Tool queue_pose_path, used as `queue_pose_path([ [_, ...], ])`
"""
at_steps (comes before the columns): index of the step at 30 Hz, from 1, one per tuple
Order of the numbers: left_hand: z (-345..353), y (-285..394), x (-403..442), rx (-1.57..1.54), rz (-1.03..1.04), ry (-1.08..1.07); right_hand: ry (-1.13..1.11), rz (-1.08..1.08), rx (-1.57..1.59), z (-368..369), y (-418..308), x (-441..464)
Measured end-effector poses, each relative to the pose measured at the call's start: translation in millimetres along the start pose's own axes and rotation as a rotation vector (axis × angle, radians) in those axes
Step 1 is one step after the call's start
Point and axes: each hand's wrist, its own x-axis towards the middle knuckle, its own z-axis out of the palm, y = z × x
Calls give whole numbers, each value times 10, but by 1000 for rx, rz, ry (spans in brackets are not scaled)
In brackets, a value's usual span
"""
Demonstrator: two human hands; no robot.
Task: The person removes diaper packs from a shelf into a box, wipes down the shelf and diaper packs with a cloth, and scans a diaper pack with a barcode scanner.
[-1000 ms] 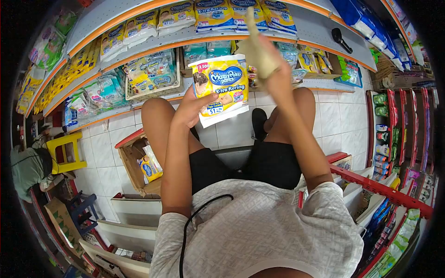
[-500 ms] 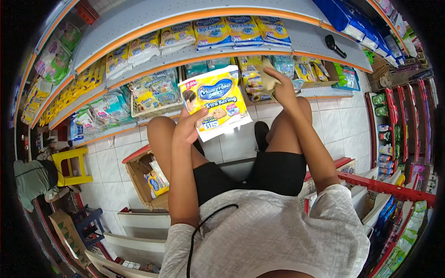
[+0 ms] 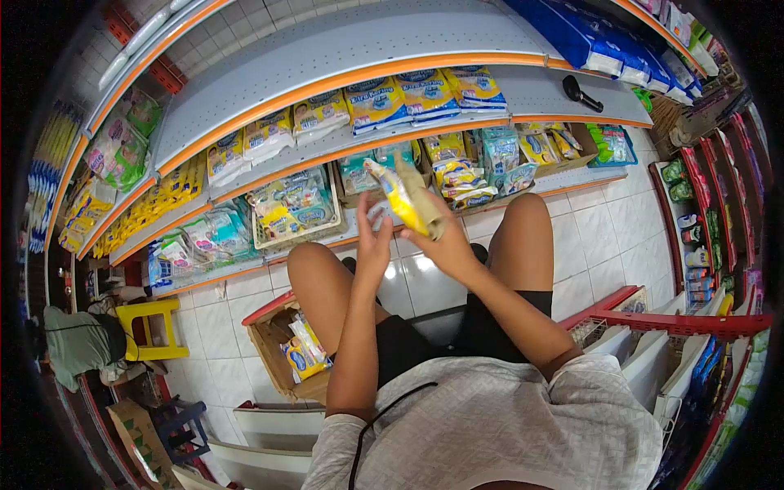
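My right hand [image 3: 441, 241] is closed on a yellow and white diaper pack [image 3: 398, 200], which is turned nearly edge-on, and on a beige cloth [image 3: 426, 204] lying against the pack's right side. Just left of the pack, my left hand [image 3: 375, 237] has its fingers apart and holds nothing. Both hands are over the gap between my knees, in front of the lower shelf. Behind them, baskets and boxes of small packs line that shelf, among them a white basket [image 3: 299, 233] of teal and yellow packs.
Yellow diaper packs [image 3: 376, 102] stand on the middle shelf, with a black handled object [image 3: 581, 94] to the right. A cardboard box [image 3: 276, 347] holding packs sits by my left knee. Further left are a yellow stool [image 3: 149, 328] and a bent-over person [image 3: 77, 341].
The pack has turned from front-on to nearly edge-on and passed from my left hand to my right. My left hand has opened. The cloth has moved against the pack.
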Motion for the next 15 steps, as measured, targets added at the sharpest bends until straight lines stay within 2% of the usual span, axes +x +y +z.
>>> queue_pose_path([
  [1,10,-74,-27,-344,0,-151,-60,-141,-233,14,-24,8],
  [3,146,89,-156,-678,-198,-175,-168,-214,-354,101,-69,-54],
  [5,156,166,-142,-628,-203,-69,-251,-225,-440,95,-48,-106],
  [7,46,222,-89,-879,-380,54,-343,-240,-524,46,-35,-148],
  [9,-19,267,-56,-939,-352,84,-485,-241,-561,-58,-70,-166],
  [12,-166,273,16,-956,-211,94,-486,-201,-457,-290,-76,-152],
  [14,-275,327,14,-1013,-207,85,-509,-187,-423,-516,17,-133],
  [15,-322,377,-2,-1063,-208,69,-385,-126,-401,-621,118,-119],
])
